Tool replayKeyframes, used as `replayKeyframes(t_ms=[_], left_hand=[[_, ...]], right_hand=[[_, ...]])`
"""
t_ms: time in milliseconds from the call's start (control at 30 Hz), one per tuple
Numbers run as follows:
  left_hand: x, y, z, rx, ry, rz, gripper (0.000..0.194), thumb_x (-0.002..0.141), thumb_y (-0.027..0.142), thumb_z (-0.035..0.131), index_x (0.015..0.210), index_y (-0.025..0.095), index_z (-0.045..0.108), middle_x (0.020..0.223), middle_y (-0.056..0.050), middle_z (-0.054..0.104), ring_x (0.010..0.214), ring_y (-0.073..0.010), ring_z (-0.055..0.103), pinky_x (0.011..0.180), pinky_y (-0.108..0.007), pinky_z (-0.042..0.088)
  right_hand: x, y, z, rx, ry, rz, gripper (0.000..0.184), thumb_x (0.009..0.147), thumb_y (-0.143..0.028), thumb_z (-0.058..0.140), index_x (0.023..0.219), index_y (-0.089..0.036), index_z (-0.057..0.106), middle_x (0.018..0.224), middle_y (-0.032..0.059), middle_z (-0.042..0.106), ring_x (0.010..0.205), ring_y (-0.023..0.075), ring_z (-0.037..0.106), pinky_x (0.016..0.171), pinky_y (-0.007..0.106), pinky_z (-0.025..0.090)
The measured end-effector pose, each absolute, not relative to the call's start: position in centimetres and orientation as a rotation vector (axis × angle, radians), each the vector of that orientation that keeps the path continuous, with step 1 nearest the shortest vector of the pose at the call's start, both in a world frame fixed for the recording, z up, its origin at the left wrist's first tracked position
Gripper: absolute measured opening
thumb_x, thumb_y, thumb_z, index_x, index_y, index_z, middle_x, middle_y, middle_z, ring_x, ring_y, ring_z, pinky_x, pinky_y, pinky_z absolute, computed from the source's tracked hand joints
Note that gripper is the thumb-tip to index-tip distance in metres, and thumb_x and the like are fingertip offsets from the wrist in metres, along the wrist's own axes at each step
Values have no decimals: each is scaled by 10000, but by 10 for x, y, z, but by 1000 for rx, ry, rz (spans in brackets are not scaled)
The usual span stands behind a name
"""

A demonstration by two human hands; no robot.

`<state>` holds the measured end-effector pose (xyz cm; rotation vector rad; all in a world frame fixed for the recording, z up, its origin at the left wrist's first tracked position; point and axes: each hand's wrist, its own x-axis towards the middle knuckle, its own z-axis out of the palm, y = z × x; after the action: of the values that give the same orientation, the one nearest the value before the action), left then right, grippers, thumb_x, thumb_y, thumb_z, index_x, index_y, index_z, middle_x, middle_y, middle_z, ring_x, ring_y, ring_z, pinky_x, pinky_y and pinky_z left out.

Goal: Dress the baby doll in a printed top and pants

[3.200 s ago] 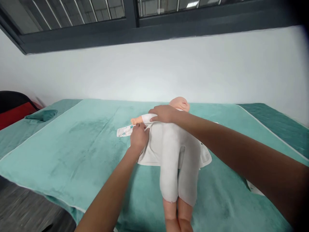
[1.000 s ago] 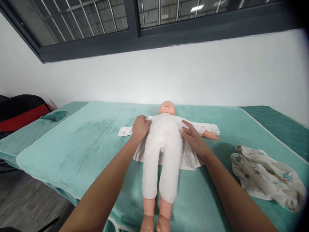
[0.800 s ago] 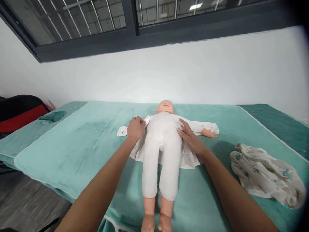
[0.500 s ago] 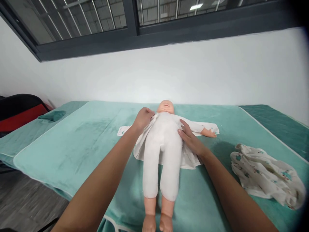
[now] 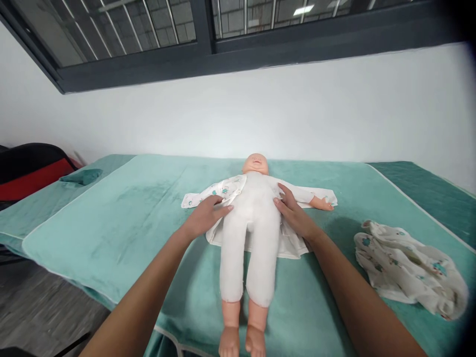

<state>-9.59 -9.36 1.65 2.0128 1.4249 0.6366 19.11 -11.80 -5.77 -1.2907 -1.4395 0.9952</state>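
A baby doll [image 5: 256,198] with a white cloth body lies face up, feet towards me. An open white baby shirt [image 5: 226,187] with small coloured prints is spread beneath it. One sleeve covers the doll's arm on the right, and the doll's hand [image 5: 323,203] pokes out of the cuff. On the left, the other sleeve [image 5: 195,199] lies stretched out. My left hand [image 5: 208,214] rests at the doll's left-hand side, over the shirt, thumb and fingers apart. Against the opposite side of the torso lies my right hand [image 5: 293,210], fingers spread.
A crumpled printed white cloth [image 5: 411,267] lies to the right. Green padded covers [image 5: 111,218] spread over the table, against a white wall [image 5: 238,119] below a barred window [image 5: 208,29]. A black and red chair [image 5: 33,173] stands at the far left.
My left hand has let go of the shirt near the doll's shoulder and moved down to its side. The left front of the shirt now lies over that shoulder. My right hand stays put.
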Motion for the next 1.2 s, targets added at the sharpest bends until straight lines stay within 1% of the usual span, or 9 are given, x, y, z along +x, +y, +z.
replayKeyframes(t_ms=[133, 300, 400, 567, 700, 800, 900, 1033, 1200], left_hand=[[-88, -105, 24, 1960, 1446, 677, 375, 863, 549, 536, 708, 214, 475, 699, 24, 511, 679, -153, 478, 622, -288, 386], [-59, -135, 78, 1770, 1077, 593, 334, 867, 533, 567, 733, 230, 527, 657, 13, 548, 576, -135, 487, 578, -282, 422], [-52, -138, 90, 1695, 932, 625, 304, 891, 504, 538, 781, 226, 597, 795, -44, 658, 666, -160, 583, 657, -307, 496], [-44, -96, 55, 1936, 1412, 957, 171, 891, 380, 551, 895, 236, 643, 1024, -29, 706, 963, -191, 629, 881, -320, 482], [-24, -60, 40, 2041, 1619, 779, 282, 844, 445, 615, 1018, 223, 592, 968, -54, 693, 858, -214, 636, 754, -321, 472], [-7, -43, 50, 2098, 1584, 650, 151, 843, 262, 569, 985, 209, 581, 884, -50, 681, 773, -203, 620, 689, -308, 439], [10, -35, 60, 2049, 1472, 782, 160, 815, 144, 519, 947, 207, 584, 846, -27, 667, 758, -176, 610, 699, -286, 437], [25, -33, 56, 1990, 1362, 887, 123, 846, 183, 503, 929, 207, 591, 849, -16, 668, 764, -163, 610, 729, -279, 457], [27, -30, 43, 2295, 1337, 928, 162, 914, 207, 459, 980, 207, 607, 1118, -66, 686, 1055, -215, 612, 924, -323, 452]], right_hand=[[190, -119, -58, -1293, -1435, 1004, 835, 913, -674, 478, 1575, -267, 172, 1591, 114, 357, 1493, 245, 286, 1225, 473, 225], [191, -118, -61, -1257, -1426, 1014, 824, 916, -657, 494, 1572, -270, 179, 1592, 109, 359, 1490, 231, 294, 1228, 464, 226], [193, -116, -63, -1243, -1424, 1008, 834, 909, -661, 504, 1573, -270, 184, 1564, 110, 407, 1482, 235, 314, 1220, 472, 243], [194, -116, -62, -1279, -1429, 1003, 855, 903, -669, 508, 1573, -248, 185, 1574, 146, 381, 1502, 231, 271, 1226, 465, 216], [193, -116, -61, -1260, -1419, 1013, 847, 900, -664, 519, 1570, -264, 190, 1561, 138, 406, 1507, 230, 258, 1224, 473, 212], [192, -116, -59, -1230, -1405, 1030, 813, 905, -649, 520, 1555, -274, 208, 1538, 133, 441, 1470, 244, 339, 1213, 482, 244], [191, -116, -57, -1189, -1379, 1059, 770, 901, -627, 541, 1521, -284, 240, 1496, 128, 495, 1390, 253, 457, 1184, 478, 306], [191, -115, -54, -1167, -1372, 1054, 708, 897, -598, 567, 1474, -293, 292, 1405, 110, 581, 1267, 242, 563, 1088, 445, 423], [206, -113, -50, -1295, -1262, 814, 446, 894, -566, 555, 1206, -249, 588, 1000, 51, 734, 881, 216, 667, 838, 392, 524]])
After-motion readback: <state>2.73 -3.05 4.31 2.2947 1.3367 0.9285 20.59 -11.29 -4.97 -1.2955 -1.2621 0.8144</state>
